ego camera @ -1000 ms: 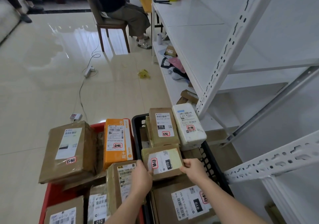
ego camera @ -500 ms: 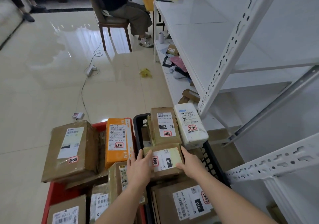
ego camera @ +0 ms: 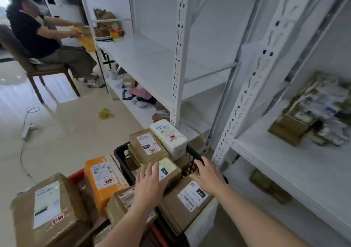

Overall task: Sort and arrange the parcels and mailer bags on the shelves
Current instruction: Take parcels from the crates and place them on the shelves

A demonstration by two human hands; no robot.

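Observation:
A black crate (ego camera: 121,154) holds several parcels: a small brown box with a yellowish label (ego camera: 169,167), a taller brown box (ego camera: 145,144) and a white parcel (ego camera: 169,138). My left hand (ego camera: 149,183) lies flat with fingers spread on the small brown box's near edge. My right hand (ego camera: 208,174) hovers open over the crate's right rim, off the box. A red crate (ego camera: 76,175) to the left carries an orange parcel (ego camera: 102,178) and a large brown box (ego camera: 47,206). White metal shelves (ego camera: 296,168) stand at right, with a blurred pile of parcels (ego camera: 313,111) on one.
A seated person (ego camera: 38,35) on a chair (ego camera: 43,73) handles a yellow mailer at far left. A power strip and cable (ego camera: 28,128) lie on the glossy floor, along with a yellow scrap (ego camera: 105,113). Bags and boxes (ego camera: 138,96) sit on the lowest shelf.
The view has swung up and right, showing more shelving. My right hand has come off the small brown box and lifted over the crate rim; my left hand stays on it.

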